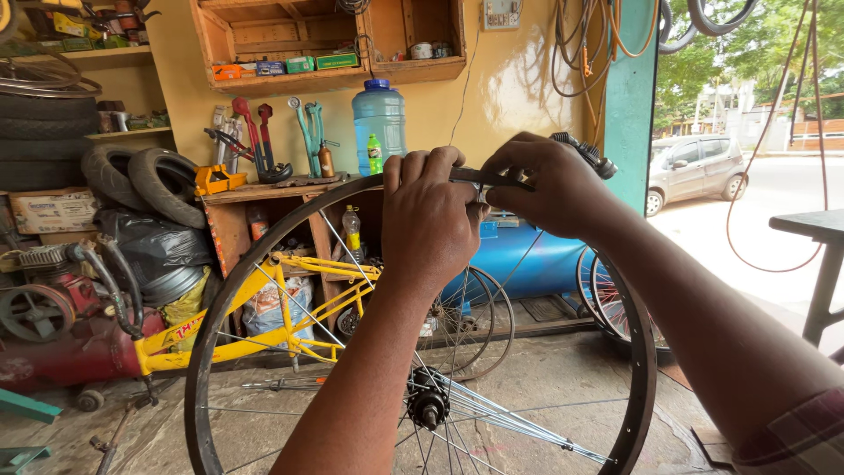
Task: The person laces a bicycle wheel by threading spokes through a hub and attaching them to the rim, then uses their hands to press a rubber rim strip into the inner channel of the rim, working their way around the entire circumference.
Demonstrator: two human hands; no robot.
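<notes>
A black bicycle wheel rim (204, 352) stands upright in front of me, with thin spokes running to a black hub (428, 398). My left hand (428, 220) is closed over the top of the rim. My right hand (554, 189) grips a dark tool (589, 157) with a ribbed black end, held against the top of the rim right beside my left hand. The spot where the tool meets the rim is hidden by my fingers.
A yellow bicycle frame (264, 308) lies behind the wheel. A wooden bench (255, 198) carries hand tools and a large blue water bottle (379, 119). Tyres (149, 180) stack at left, a blue tank (527, 255) and more wheels (479, 321) sit behind, a red compressor (61, 334) at lower left.
</notes>
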